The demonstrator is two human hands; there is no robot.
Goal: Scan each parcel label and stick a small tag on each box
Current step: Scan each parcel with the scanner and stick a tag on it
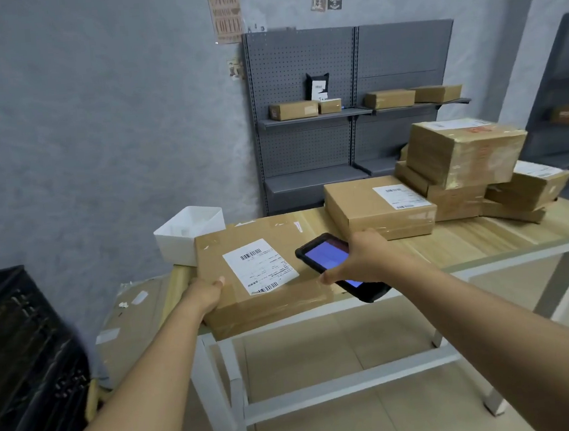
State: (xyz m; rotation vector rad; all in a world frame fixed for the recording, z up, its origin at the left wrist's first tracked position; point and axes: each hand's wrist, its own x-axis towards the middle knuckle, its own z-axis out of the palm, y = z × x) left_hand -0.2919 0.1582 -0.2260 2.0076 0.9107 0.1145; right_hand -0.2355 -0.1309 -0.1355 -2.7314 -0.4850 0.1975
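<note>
On the near left end of the table [484,232], a big flat box [264,279] is lying with its white label [260,265] facing up. The left hand [204,294] is gripping the box's near left edge, with the thumb on top, and is keeping it from sliding. The right hand [362,256] is wrapping around a black scanner [339,265], and its screen is glowing blue. The scanner is hanging just to the right of the label, low over the box.

To scan well, I think the person should be pointing the far end of the scanner at one of the bar codes and holding it flat and steady. The left hand should be keeping off the label so no lines are hidden.

Behind the box, a white tub [192,233] is sitting at the table's corner. What is inside it is too hard to see. More boxes [445,180] are waiting in a pile to the right, well apart from this one.
</note>
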